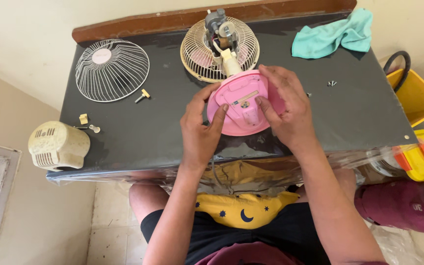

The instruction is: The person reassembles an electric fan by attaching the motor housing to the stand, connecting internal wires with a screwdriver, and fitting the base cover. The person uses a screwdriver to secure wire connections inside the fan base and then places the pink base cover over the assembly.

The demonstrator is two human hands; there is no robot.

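A small fan lies tipped on the black table [133, 127], its round pink base [239, 118] turned up toward me. My left hand [199, 127] grips the base's left rim, thumb on the underside. My right hand [285, 105] holds the right rim with fingers spread over it. Beyond the base, the cream rear grille [197, 56] and the bare grey motor [217, 22] point away from me.
A loose white front grille [112, 69] lies at the back left. A cream motor cover [57, 145] sits at the front left corner, small cream parts [83, 119] nearby. Screws [331, 83] and a teal cloth [334, 34] lie right. Yellow containers [418, 98] stand beside the table.
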